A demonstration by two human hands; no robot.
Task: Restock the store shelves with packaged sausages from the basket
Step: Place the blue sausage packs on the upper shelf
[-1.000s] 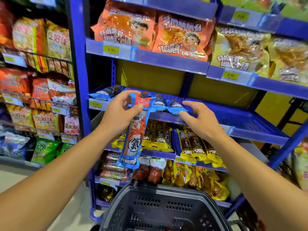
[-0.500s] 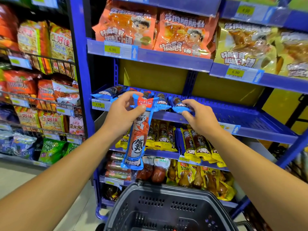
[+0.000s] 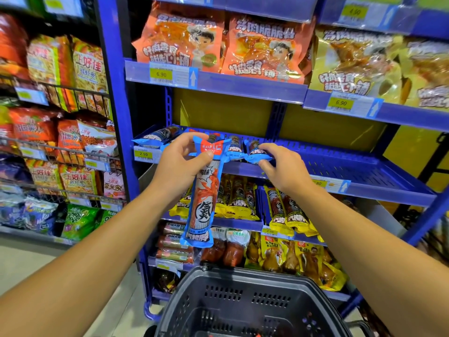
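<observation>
Left hand [image 3: 179,164] pinching the top seal of a blue sausage pack [image 3: 202,193], hanging upright before the blue shelf [image 3: 364,171], printed with a circled 氣 and 烤肠. Right hand [image 3: 284,166] curled on the end of another blue pack [image 3: 257,152] lying on that shelf beside more. Yellow tags reading 2.50 [image 3: 143,154] and 6.90 [image 3: 161,74]. Dark basket [image 3: 243,305] below. Left rack bags marked 上好佳 [image 3: 88,66].
</observation>
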